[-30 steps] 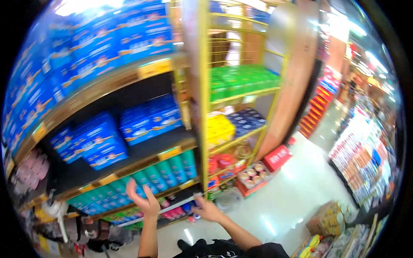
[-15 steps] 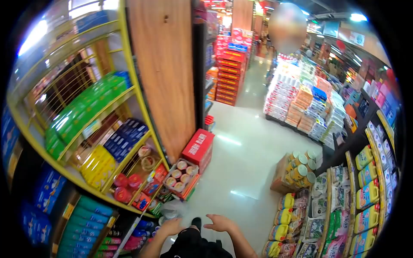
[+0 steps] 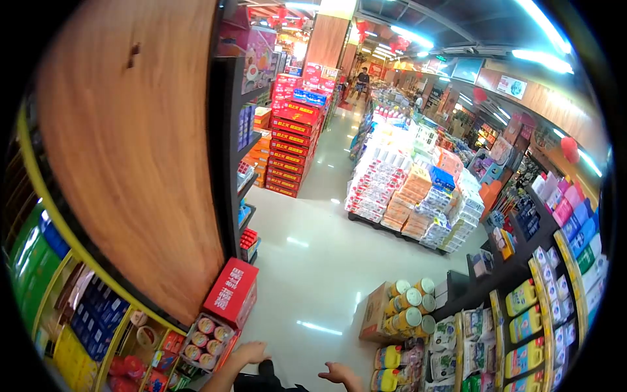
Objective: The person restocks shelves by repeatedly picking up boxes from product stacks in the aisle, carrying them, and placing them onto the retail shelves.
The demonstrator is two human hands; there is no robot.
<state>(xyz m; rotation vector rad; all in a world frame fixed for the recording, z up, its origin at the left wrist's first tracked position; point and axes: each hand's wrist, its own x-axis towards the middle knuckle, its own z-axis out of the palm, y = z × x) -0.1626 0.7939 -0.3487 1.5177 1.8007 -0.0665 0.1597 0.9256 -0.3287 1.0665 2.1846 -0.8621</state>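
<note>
Low in the view, my left hand (image 3: 252,353) reaches in from the bottom with its fingers stretched out and nothing in it. Nearest to it is a carton of round tubs with pinkish lids (image 3: 208,341), which stands apart to its left. My right hand (image 3: 338,373) is to the right over the pale floor, fingers extended and empty. A dark shoe (image 3: 266,369) shows between the two hands. Behind the tubs stands a red box (image 3: 231,293) with white lettering.
An open carton of yellow cans (image 3: 403,302) stands on the right, beside shelves with yellow bottles (image 3: 524,325). Ahead are a pallet of tissue packs (image 3: 408,189) and stacked red cartons (image 3: 287,153). A wooden panel (image 3: 130,150) borders the left. A distant person (image 3: 362,80) stands in the aisle.
My view has turned up and forward along the aisle, so the shelves and floor goods sit lower and further left. Both hands stay low, empty, with fingers out.
</note>
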